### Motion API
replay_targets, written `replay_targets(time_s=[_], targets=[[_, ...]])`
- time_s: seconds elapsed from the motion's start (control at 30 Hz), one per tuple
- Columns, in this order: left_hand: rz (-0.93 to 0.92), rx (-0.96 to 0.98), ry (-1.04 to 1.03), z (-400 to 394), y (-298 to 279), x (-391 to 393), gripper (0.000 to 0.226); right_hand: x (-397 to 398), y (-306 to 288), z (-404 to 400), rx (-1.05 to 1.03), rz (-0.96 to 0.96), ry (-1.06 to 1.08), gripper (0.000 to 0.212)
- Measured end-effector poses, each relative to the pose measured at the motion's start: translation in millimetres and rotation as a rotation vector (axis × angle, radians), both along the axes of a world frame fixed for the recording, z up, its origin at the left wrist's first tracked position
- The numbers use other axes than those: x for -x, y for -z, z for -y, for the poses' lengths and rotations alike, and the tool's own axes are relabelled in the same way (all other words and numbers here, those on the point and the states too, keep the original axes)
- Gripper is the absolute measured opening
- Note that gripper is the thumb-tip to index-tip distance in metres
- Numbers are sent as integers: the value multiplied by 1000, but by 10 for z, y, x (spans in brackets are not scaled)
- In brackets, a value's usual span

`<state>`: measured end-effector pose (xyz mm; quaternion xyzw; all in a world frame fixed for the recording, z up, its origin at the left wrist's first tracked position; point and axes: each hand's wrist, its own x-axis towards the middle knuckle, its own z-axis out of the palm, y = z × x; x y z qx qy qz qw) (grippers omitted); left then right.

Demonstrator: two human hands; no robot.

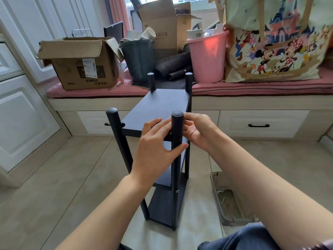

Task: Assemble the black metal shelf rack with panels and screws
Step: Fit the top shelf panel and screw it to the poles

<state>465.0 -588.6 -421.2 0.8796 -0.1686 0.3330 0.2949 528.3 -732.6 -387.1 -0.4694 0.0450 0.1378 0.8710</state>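
The black metal shelf rack (162, 109) stands upright on the tiled floor in front of me, with several dark panels between four round posts. My left hand (155, 147) wraps the near right post (177, 123) just below the top panel, thumb across its front. My right hand (200, 130) is on the same post from the right, fingertips pinched against its upper part near the panel's corner. Whether a screw sits between those fingers is hidden. A silver screw head (177, 191) shows lower on that post.
A clear plastic tray (232, 199) with loose screws lies on the floor to the right of the rack. Behind it runs a window bench with drawers, carrying cardboard boxes (81, 65), a dark bin, a pink bucket (207, 56) and a printed bag. My knee is at bottom right.
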Motion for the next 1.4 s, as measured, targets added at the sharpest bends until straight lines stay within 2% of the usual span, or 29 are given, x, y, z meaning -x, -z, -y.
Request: replay_targets(time_s=[0.2,0.37,0.6,0.73,0.93,1.1,1.33,1.4], targets=[[14,-11,-16,72,-6,-4,64,-36,16,101,0,13,-31,39],[24,-17,-28,114,-17,-22,65,-102,34,243,2,-48,-31,21],[35,-29,-54,156,-29,-67,60,-97,370,812,233,-65,12,24],[38,-21,-62,195,-29,-83,57,7,853,1224,357,-165,26,28],[45,-41,-76,233,-21,-99,53,79,1862,1625,735,-326,21,28],[72,-71,-96,275,-30,-116,54,-19,2766,1785,1065,-355,-136,21],[94,-94,-104,371,-41,-124,46,-248,3676,1713,1315,-353,-281,24],[92,-101,-116,388,-42,-124,44,-296,3858,1675,1394,-363,-358,15]])
